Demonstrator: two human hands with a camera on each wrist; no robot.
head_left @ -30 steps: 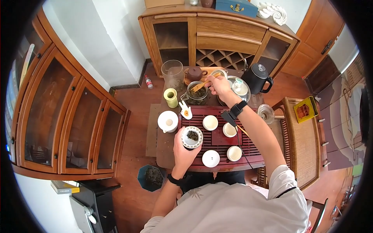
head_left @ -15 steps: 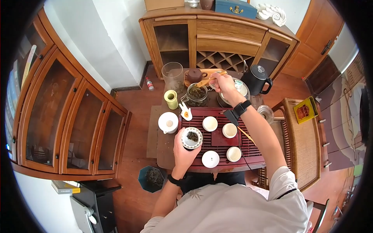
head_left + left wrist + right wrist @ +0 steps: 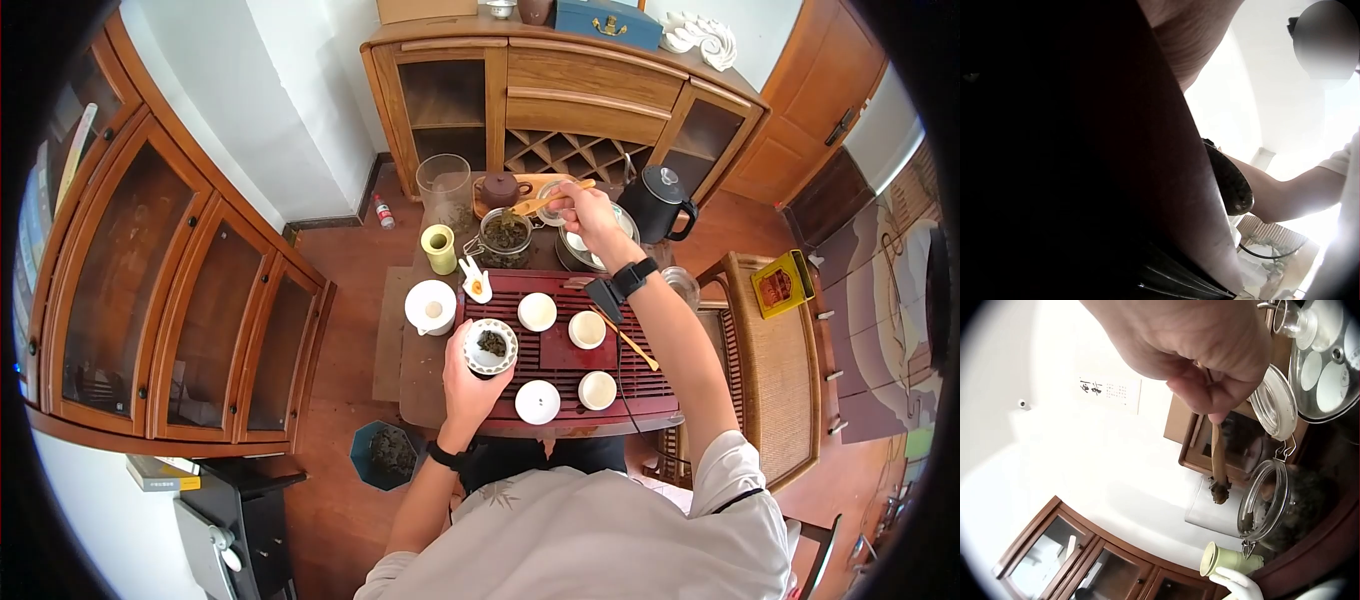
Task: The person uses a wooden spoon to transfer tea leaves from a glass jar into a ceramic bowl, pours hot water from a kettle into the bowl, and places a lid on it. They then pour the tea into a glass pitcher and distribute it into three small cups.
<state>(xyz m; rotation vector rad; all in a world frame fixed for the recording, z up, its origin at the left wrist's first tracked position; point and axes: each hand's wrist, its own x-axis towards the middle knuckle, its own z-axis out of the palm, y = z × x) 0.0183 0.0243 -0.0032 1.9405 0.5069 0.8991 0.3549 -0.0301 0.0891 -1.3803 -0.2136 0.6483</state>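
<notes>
In the head view my left hand (image 3: 470, 385) grips a dark-sided cup with a white pierced rim (image 3: 491, 346); dark tea leaves lie inside it. My right hand (image 3: 590, 218) pinches a wooden tea scoop (image 3: 545, 202) by its handle. Clumped leaves cling to the scoop's tip in the right wrist view, just above the open glass jar (image 3: 1266, 500) of dark tea leaves. The jar's hinged lid (image 3: 1274, 403) is tipped back. In the left wrist view dark shadow hides the held cup.
White cups (image 3: 537, 312) stand on the red slatted tea tray (image 3: 560, 400). Around it are a white pitcher (image 3: 430, 306), a white hand-shaped ornament (image 3: 476, 282), a green holder (image 3: 438, 250), a brown teapot (image 3: 501, 188) and a black kettle (image 3: 662, 203). A thin wooden stick (image 3: 635, 350) lies on the tray.
My right hand has drawn back to the right, bringing the scoop's tip up from inside the jar to above its mouth with leaves on it. My left hand still holds the cup.
</notes>
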